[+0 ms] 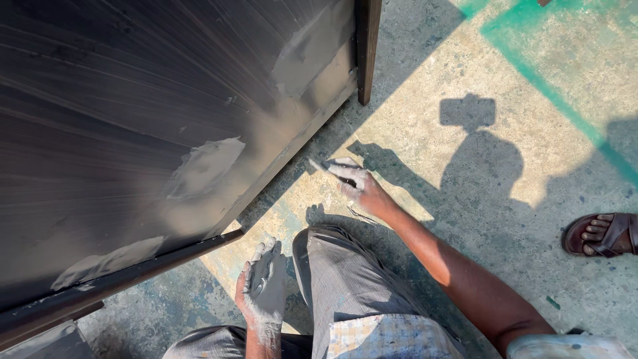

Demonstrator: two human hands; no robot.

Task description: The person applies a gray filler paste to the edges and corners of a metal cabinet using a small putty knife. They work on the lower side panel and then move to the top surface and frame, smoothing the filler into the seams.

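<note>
head view: left hand (262, 286) is held open, putty-coated, empty, near dark panel (133, 133). right hand (355, 186) is pressed to concrete floor (465, 80), grip cannot be told.

**Lighting and picture quality, head view**

Hard daylight, bright. The concrete floor (505, 80) is sunlit along its upper and right side, slightly washed out near the top edge. Shadows are sharp-edged: a person's shadow (482, 159) with a boxy head shape falls across the middle right of the floor, and a second shadow darkens the far right edge. The dark wooden panel (113, 133) reads dim, almost underexposed, with a soft sheen over its grain; pale filler patches (206, 166) stand out on it. The right hand (355, 186) is lit from above, the left hand (262, 286) partly in shade. Focus is crisp throughout, with no motion blur. Mild stretching shows at the corners.
</note>
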